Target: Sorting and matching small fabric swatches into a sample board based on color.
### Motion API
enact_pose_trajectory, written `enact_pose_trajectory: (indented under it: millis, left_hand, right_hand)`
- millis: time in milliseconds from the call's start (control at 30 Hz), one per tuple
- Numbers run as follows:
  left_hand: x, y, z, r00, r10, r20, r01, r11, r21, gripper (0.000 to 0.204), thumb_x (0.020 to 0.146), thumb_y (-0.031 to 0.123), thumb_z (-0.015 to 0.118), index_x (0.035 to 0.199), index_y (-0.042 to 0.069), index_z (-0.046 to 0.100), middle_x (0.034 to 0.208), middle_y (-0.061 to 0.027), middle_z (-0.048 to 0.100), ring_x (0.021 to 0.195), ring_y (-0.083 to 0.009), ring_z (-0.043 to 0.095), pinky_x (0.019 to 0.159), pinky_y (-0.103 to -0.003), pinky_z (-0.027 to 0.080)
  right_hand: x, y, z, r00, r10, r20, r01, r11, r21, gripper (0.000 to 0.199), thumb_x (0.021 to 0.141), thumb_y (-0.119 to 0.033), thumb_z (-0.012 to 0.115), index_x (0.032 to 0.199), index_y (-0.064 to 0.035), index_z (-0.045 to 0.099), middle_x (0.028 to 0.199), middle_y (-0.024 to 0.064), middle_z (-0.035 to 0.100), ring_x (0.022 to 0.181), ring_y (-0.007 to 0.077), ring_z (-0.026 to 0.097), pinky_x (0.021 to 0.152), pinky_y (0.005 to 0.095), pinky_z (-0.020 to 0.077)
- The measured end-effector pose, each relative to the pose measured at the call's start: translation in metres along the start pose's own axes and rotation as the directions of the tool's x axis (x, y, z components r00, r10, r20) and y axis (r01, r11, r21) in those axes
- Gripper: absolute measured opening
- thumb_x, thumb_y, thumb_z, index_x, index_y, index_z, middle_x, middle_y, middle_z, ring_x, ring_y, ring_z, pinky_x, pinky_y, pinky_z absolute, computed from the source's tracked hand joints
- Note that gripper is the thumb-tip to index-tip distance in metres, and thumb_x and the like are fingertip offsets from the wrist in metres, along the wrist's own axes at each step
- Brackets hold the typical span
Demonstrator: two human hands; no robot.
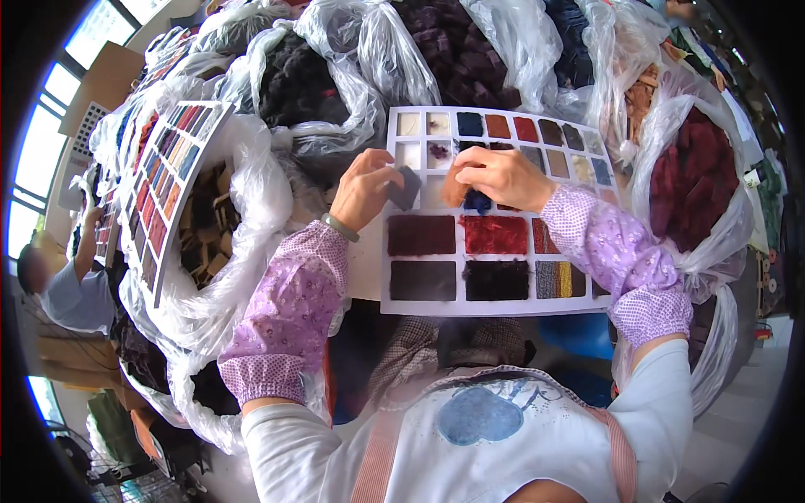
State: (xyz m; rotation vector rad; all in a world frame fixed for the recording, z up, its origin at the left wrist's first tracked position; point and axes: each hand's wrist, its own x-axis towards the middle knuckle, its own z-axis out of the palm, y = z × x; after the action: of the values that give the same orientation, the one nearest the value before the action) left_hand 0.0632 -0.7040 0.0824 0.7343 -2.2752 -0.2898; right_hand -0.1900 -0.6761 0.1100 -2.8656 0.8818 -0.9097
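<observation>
Nearest me, the apron (482, 415) sits close below the white swatch card (460, 307), whose near edge juts out over the lap. Its near rows look finished: a maroon swatch (422, 235), a red swatch (495, 235), a dark grey swatch (422, 281) and a black swatch (496, 281) fill their big windows. Just beyond, the left hand (362, 193) has its grip closed on a blue-grey swatch (404, 188) by the card's left edge, while the right hand (510, 180) pinches a rust tuft (455, 184) over the small windows. Most of those farther windows carry colour; I'd judge what's left is mainly the pale ones at the far left, one with only a purple wisp, though the hands hide several. Open room lies chiefly above the card and between the forearms. At the left a tilted sample card (186, 186) leans by a plastic bag (256, 168) of brown scraps; at the right a bag of maroon scraps (696, 180) crowds the corner, and more bags bulge along the far edge. Far left, a co-worker (80, 298) reaches toward another card.
</observation>
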Motion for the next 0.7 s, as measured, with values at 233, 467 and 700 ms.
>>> enact_pose_trajectory:
  millis: [233,467,700]
  left_hand:
    - [0.014,0.005,0.001,0.969,-0.24,-0.052,0.234,0.967,-0.101,0.026,0.058,-0.008,0.056,0.077,0.008,0.059,0.073,-0.0046,0.052,0.061,-0.0169,0.053,0.058,-0.026,0.044]
    - [0.004,0.014,0.022,0.983,-0.079,0.165,0.094,0.992,-0.086,0.03,0.059,-0.005,0.054,0.084,0.01,0.061,0.076,-0.0088,0.061,0.072,-0.0255,0.055,0.069,-0.034,0.045]
    - [0.007,0.028,0.01,0.92,-0.169,0.354,0.196,0.98,-0.04,0.034,0.062,0.012,0.068,0.094,0.014,0.062,0.08,-0.0072,0.063,0.078,-0.027,0.054,0.073,-0.036,0.044]
  right_hand:
    - [0.008,0.0,0.004,0.993,0.12,-0.005,-0.119,0.985,0.123,0.015,0.065,0.002,0.061,0.076,-0.0047,0.053,0.087,0.0062,0.053,0.074,0.023,0.059,0.063,0.03,0.0488]
    - [-0.011,0.012,-0.039,0.94,0.307,-0.151,-0.313,0.95,-0.015,0.015,0.065,0.0,0.059,0.077,-0.0047,0.052,0.084,0.0064,0.052,0.074,0.0247,0.058,0.062,0.032,0.0467]
    - [0.001,0.002,-0.017,0.963,0.244,-0.115,-0.242,0.97,0.029,0.017,0.063,0.004,0.059,0.076,-0.0025,0.052,0.085,0.0063,0.053,0.074,0.0241,0.058,0.062,0.0308,0.0489]
